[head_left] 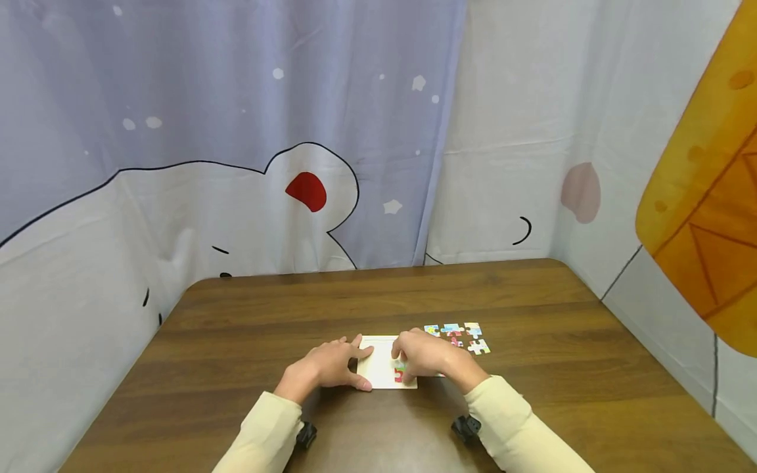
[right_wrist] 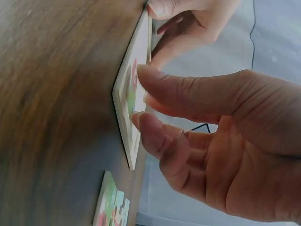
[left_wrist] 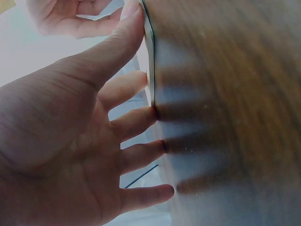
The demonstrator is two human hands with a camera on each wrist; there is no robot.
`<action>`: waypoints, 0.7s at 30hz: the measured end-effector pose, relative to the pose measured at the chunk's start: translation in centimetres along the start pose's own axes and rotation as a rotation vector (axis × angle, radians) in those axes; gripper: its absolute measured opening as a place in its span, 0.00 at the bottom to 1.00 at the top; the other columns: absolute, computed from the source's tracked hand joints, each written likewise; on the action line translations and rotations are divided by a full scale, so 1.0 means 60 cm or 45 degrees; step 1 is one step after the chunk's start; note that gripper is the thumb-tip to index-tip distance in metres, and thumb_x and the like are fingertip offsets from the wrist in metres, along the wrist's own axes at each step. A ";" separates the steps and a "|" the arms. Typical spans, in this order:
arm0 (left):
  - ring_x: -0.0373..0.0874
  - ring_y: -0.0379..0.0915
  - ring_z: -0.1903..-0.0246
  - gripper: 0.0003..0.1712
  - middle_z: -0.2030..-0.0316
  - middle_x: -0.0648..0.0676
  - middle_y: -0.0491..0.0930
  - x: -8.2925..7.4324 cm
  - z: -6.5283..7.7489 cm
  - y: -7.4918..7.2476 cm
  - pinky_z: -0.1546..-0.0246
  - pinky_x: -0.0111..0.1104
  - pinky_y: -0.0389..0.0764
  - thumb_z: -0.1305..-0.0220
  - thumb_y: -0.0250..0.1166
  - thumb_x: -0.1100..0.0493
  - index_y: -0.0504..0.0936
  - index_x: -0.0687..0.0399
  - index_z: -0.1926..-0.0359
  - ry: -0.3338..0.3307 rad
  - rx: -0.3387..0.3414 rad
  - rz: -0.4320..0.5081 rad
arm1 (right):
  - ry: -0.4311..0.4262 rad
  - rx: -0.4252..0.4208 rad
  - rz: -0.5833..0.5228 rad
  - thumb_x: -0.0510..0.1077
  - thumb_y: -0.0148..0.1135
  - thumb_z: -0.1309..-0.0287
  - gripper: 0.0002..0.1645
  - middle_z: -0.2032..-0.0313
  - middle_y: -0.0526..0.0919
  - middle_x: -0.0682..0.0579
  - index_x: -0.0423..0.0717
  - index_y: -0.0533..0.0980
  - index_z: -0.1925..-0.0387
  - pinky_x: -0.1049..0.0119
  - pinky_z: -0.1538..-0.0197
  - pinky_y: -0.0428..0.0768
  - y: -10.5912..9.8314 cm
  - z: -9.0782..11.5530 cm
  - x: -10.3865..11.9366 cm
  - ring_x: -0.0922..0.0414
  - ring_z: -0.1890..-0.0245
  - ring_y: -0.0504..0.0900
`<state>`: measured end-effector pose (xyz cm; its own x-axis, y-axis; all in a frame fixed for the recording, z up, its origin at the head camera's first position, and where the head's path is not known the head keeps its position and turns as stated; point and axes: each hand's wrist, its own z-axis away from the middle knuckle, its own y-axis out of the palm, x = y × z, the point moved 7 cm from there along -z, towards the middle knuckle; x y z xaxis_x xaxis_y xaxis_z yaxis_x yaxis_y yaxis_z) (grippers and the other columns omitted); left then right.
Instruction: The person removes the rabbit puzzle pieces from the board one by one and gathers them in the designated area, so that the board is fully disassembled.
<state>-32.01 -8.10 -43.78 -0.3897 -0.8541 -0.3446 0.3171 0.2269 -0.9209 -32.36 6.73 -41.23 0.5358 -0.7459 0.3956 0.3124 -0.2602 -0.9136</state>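
A pale, shallow puzzle tray (head_left: 378, 369) lies flat on the wooden table. My left hand (head_left: 330, 365) spreads along its left side, thumb at the near corner and fingertips at the edge and on the table. At the tray's near right corner, my right hand (head_left: 430, 356) pinches a red and green puzzle piece (head_left: 399, 375) between thumb and index finger, its other fingers curled. Seen from the right wrist, the piece (right_wrist: 132, 90) lies low inside the tray, right by its rim. My right hand covers the tray's right side in the head view.
Several loose jigsaw pieces (head_left: 453, 329) lie right of the tray, some partly hidden behind my right hand. The wooden table (head_left: 266, 315) extends around them. A printed curtain (head_left: 390, 131) hangs behind the table's far edge.
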 end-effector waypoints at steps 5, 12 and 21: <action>0.65 0.59 0.30 0.46 0.28 0.63 0.63 -0.004 0.003 -0.004 0.36 0.56 0.66 0.49 0.75 0.36 0.75 0.46 0.31 0.029 -0.011 0.006 | 0.017 0.051 -0.002 0.33 0.81 0.65 0.18 0.72 0.79 0.53 0.43 0.82 0.68 0.63 0.62 0.76 0.008 -0.005 -0.001 0.58 0.67 0.74; 0.63 0.57 0.29 0.46 0.27 0.60 0.62 0.001 0.001 -0.004 0.36 0.57 0.65 0.49 0.74 0.35 0.74 0.43 0.30 -0.009 -0.007 -0.006 | 0.003 0.082 -0.016 0.34 0.81 0.62 0.16 0.73 0.78 0.55 0.47 0.81 0.72 0.65 0.64 0.74 0.009 -0.011 -0.006 0.61 0.69 0.72; 0.63 0.57 0.29 0.46 0.27 0.60 0.61 0.002 -0.001 0.003 0.35 0.56 0.65 0.49 0.74 0.35 0.74 0.42 0.30 -0.003 -0.002 -0.006 | -0.015 0.066 -0.009 0.33 0.82 0.64 0.17 0.73 0.77 0.55 0.48 0.80 0.75 0.65 0.64 0.74 0.013 -0.012 -0.008 0.61 0.71 0.72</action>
<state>-32.05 -8.11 -43.99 -0.3891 -0.8562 -0.3400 0.3142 0.2236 -0.9227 -32.90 6.43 -42.22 0.5426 -0.7368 0.4034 0.3561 -0.2333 -0.9049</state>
